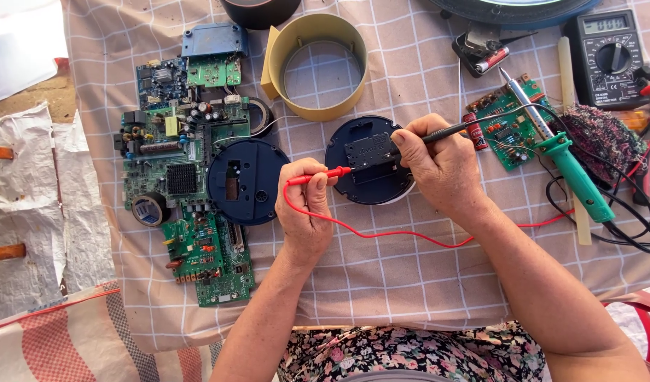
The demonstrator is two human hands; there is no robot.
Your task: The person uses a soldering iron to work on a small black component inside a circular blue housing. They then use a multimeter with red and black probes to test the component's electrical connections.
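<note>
Head view, looking down on a checked cloth over the worktop [381,269]. Left hand [305,209] closed around a red probe [319,177], tip pointing right toward a black module on a round dark-blue disc [371,161]. Right hand [442,166] closed around a black probe [442,132], tip touching the same module from the right. Red lead [381,233] looping from the left hand across the cloth under the right wrist. Second dark-blue disc [247,182] just left, overlapping green circuit boards [176,163]. Green-handled soldering iron [562,159] and multimeter [608,60] off to the right, yellow tape ring [318,64] above the discs.
</note>
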